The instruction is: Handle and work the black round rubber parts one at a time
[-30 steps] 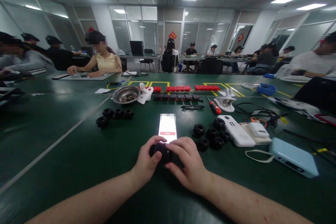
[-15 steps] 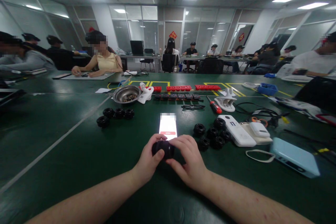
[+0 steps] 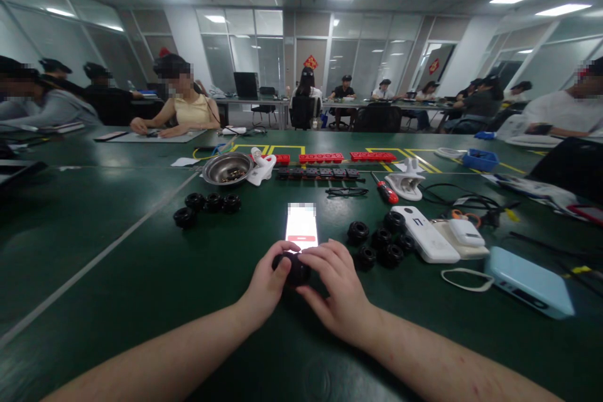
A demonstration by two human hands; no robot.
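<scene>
Both my hands meet over one small round black part [image 3: 296, 269] just above the green table [image 3: 141, 276]. My left hand [image 3: 266, 286] curls round its left side with the thumb on top. My right hand [image 3: 336, 292] wraps its right side, fingers bent over it. Directly beyond the part lies a lit phone [image 3: 301, 226], screen up. A cluster of several matching black round parts [image 3: 379, 242] sits to the right of my hands. A row of similar black parts [image 3: 207, 206] lies to the far left.
A metal bowl [image 3: 227, 168], white clips [image 3: 262, 167], red and black strips [image 3: 320, 164] and a red screwdriver [image 3: 384, 190] lie farther back. White devices [image 3: 424, 232], cables and a pale blue box [image 3: 527, 281] crowd the right. Other people sit round the neighbouring tables.
My hands and the black part shifted very slightly; the left thumb now presses on the part's top. Nothing else on the table moved.
</scene>
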